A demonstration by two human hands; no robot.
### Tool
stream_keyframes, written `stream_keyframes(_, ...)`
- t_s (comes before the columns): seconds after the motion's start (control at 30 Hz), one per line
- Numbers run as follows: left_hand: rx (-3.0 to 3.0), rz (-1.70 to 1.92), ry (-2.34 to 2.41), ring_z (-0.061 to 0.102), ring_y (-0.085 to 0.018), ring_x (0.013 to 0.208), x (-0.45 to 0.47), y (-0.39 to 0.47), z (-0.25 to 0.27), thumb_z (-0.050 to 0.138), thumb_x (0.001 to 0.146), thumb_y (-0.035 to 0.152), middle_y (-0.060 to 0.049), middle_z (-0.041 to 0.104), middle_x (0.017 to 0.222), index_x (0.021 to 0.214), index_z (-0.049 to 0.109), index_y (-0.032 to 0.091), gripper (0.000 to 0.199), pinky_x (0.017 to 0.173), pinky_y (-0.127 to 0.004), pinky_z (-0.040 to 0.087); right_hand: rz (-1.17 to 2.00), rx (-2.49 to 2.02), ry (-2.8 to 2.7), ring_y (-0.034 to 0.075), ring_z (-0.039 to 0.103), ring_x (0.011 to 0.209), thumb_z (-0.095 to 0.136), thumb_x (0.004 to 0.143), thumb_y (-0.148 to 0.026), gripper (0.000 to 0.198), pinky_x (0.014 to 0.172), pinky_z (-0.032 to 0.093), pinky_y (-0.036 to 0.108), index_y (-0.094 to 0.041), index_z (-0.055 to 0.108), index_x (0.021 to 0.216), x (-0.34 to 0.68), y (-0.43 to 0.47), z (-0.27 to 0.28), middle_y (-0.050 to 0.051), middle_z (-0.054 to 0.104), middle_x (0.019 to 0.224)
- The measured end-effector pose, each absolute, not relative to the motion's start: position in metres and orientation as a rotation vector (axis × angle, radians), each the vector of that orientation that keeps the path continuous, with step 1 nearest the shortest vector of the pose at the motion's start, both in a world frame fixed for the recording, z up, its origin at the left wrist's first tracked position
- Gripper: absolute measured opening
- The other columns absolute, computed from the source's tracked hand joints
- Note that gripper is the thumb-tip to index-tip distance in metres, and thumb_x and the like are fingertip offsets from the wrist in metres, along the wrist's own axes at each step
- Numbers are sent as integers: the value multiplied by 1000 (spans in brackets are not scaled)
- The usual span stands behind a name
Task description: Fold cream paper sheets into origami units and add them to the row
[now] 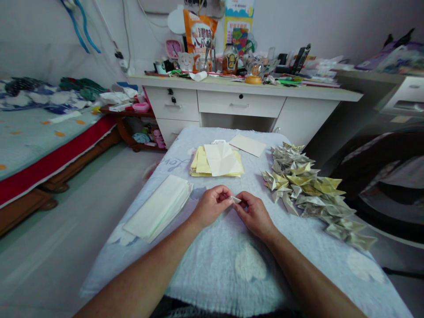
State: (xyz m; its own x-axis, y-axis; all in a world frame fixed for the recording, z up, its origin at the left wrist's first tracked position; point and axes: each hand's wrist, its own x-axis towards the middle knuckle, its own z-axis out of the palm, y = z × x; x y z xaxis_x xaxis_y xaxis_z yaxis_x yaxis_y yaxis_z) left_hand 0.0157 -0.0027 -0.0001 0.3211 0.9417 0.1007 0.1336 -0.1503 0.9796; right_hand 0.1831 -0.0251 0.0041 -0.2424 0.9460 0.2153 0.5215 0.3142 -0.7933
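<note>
Between my two hands is a small folded piece of white paper [235,200], held above the cloth-covered table [212,269]. My left hand [214,204] pinches its left end between thumb and fingers. At its right end, my right hand [252,211] is closed on it too, and the fingers hide part of the fold. Just beyond my hands lies a stack of yellow paper [200,162] with a creased white sheet [223,159] on top. A pile of long white paper [159,207] rests to the left. Many folded paper pieces [308,185] are heaped to the right.
A pale card [247,145] lies near the table's far edge. Behind stands a white desk [238,104] crowded with jars, a pink clock [173,49] and an orange bag [199,37]. A bed [49,137] is at left, a washing machine [394,176] at right.
</note>
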Motion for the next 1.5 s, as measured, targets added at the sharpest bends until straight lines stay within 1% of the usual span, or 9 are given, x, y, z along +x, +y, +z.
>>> stream_keyframes(0.07,1540,972,995,49,-9,62,17,-3,-1,60,75,20,4,53,68,79,54,16,8,60,-20,37,746,-1263,-1832,13,53,65,55,82,-19,1,60,40,23,-20,56,83,183,-24,2,0,58,75)
stream_keyframes(0.2,1681,957,1048,48,-10,63,19,-5,2,55,75,14,3,53,72,77,54,17,4,59,-20,37,668,-1160,-1844,15,53,74,50,78,-9,14,67,42,25,-21,53,84,185,-22,-2,1,56,81)
stream_keyframes(0.37,2087,937,1172,51,-14,75,20,-8,6,48,70,4,-1,53,80,73,55,18,16,66,-24,38,509,-1145,-1983,16,50,78,45,70,0,23,69,40,26,-21,49,79,184,-22,-3,1,50,80)
stream_keyframes(0.57,2380,804,1227,51,-17,79,18,-7,1,48,69,1,-2,54,78,72,55,19,19,70,-29,37,515,-1221,-2088,17,49,80,45,69,2,25,72,40,27,-20,50,78,180,-22,-4,2,50,83)
stream_keyframes(0.8,2468,679,1188,52,-19,82,13,-8,2,51,69,3,-3,58,79,76,59,20,20,73,-31,38,487,-1204,-2203,19,49,84,54,71,-1,22,77,38,31,-20,56,81,187,-23,-5,3,55,84)
stream_keyframes(0.9,2501,640,1167,52,-19,82,9,-9,3,54,69,6,-3,59,81,77,60,20,17,74,-31,38,510,-1201,-2235,19,49,86,58,71,-2,20,79,38,33,-20,59,82,190,-24,-4,3,56,86)
stream_keyframes(1.07,2513,621,1136,54,-19,85,5,-11,3,56,77,12,-3,61,84,79,64,20,11,76,-31,40,567,-1218,-2205,19,51,87,65,74,-6,16,80,38,34,-20,64,82,193,-25,-2,3,59,87)
stream_keyframes(1.2,2484,634,1127,55,-18,84,4,-11,3,53,82,12,-3,61,82,77,64,19,15,76,-30,40,601,-1221,-2166,19,52,86,68,76,-10,11,79,39,33,-20,65,81,195,-24,0,3,59,85)
stream_keyframes(1.5,2389,660,1171,55,-17,80,7,-12,4,55,79,10,-2,59,77,74,64,18,13,73,-29,39,588,-1275,-2158,19,51,84,67,81,-18,5,77,37,33,-20,67,77,194,-20,-1,4,61,82)
